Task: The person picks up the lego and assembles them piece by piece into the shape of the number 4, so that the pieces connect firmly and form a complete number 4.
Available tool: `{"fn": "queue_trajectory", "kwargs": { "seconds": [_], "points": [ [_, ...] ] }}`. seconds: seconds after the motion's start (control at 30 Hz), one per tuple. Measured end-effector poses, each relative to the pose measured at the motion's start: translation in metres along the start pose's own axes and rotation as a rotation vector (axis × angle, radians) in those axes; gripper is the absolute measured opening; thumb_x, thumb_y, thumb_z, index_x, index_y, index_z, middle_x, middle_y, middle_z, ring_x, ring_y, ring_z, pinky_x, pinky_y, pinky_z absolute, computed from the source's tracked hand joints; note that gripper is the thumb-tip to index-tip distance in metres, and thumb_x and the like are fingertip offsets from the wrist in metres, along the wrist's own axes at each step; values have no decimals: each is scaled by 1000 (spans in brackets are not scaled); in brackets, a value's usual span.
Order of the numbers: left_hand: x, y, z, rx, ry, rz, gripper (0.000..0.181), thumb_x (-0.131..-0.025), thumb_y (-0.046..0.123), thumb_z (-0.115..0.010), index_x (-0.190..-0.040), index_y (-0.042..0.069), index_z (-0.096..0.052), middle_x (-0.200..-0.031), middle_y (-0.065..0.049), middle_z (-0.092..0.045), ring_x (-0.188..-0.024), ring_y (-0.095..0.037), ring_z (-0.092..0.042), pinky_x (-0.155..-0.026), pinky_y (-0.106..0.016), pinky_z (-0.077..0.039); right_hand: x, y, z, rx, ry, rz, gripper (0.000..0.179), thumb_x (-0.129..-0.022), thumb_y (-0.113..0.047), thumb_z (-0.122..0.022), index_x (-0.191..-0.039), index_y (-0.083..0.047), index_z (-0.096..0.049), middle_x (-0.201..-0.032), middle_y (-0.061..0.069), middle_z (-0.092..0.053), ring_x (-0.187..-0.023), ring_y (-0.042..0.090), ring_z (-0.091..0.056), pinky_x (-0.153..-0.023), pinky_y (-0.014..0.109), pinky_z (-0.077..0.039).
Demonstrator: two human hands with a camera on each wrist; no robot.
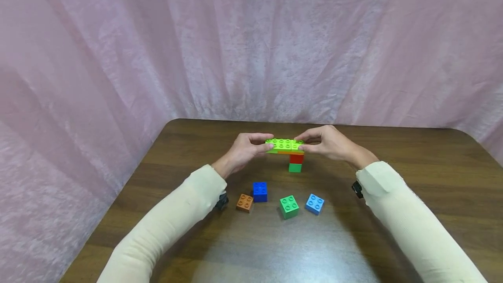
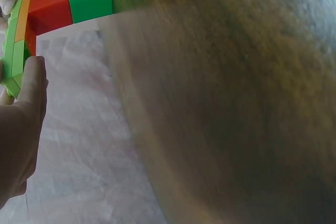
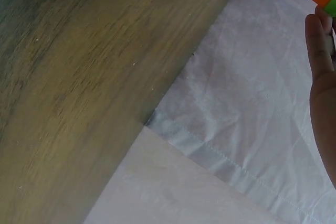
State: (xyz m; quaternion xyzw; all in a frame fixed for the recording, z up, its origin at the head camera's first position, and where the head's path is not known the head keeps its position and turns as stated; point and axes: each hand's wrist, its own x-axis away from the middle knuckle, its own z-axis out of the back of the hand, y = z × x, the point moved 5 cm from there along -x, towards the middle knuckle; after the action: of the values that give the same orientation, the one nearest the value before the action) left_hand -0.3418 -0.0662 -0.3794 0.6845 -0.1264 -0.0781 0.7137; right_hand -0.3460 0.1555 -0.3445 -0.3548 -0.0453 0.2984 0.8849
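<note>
A small brick structure stands toward the back of the table. Its base is a green brick [image 1: 295, 168] with a red brick [image 1: 296, 159] on it, then a thin orange brick [image 2: 22, 20], topped by lime bricks [image 1: 280, 144] that stretch out to the left. At the left end my left hand [image 1: 244, 148] pinches the lime bricks between thumb and fingers. My right hand [image 1: 335, 144] grips the right end of the lime layer above the red brick, its thumb at the near side. In the right wrist view only an edge of the structure shows beside the fingers.
Nearer to me lie loose bricks: a brown brick [image 1: 245, 203], a dark blue brick [image 1: 260, 192], a green brick [image 1: 289, 207] and a light blue brick [image 1: 315, 204]. The wooden table [image 1: 412, 178] ends at a pink curtain [image 1: 255, 47] behind.
</note>
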Motion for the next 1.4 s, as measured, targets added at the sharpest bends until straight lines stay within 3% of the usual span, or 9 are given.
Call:
{"fn": "queue_trajectory", "kwargs": {
  "seconds": [0.3,0.5,0.83,1.13,1.4],
  "points": [
    [5,2,5,-11,-22,-3,40,-92,-1,-69,-132,-5,-62,-133,-21,-59,-95,-19,-66,-98,-53,-48,-2,-1,-2,17,18,22,30,-90,-13,-76,-118,-3,-73,-112,12,-73,-100,25,-69,-83,42,-57],
    [11,-1,14,32,-37,-7,47,-92,-6,-66,-138,-8,-54,-138,-23,-56,-105,-25,-67,-99,-51,-48,-2,1,-3,17,17,11,29,-91,-13,-75,-119,-4,-73,-109,9,-74,-96,21,-69,-79,37,-56],
    [26,-7,23,37,-48,18,46,-93,-9,-63,-136,-17,-49,-130,-34,-56,-119,-46,-57,-98,-48,-49,1,8,-4,-2,19,-18,30,-92,-15,-74,-119,-4,-72,-109,9,-74,-97,21,-69,-79,36,-56],
    [40,-17,24,-107,-81,34,41,-89,0,-72,-127,-10,-61,-126,-29,-62,-105,-22,-69,-93,-38,-54,2,9,-4,-16,17,-32,30,-92,-15,-74,-120,-3,-72,-109,10,-73,-98,23,-69,-80,36,-56],
    [49,-23,21,-135,-143,28,42,-87,2,-75,-125,-9,-63,-124,-27,-64,-105,-23,-69,-92,-33,-55,1,10,-5,-26,15,-28,31,-93,-17,-74,-120,-2,-72,-109,11,-73,-99,23,-68,-79,33,-56]
  ]
}}
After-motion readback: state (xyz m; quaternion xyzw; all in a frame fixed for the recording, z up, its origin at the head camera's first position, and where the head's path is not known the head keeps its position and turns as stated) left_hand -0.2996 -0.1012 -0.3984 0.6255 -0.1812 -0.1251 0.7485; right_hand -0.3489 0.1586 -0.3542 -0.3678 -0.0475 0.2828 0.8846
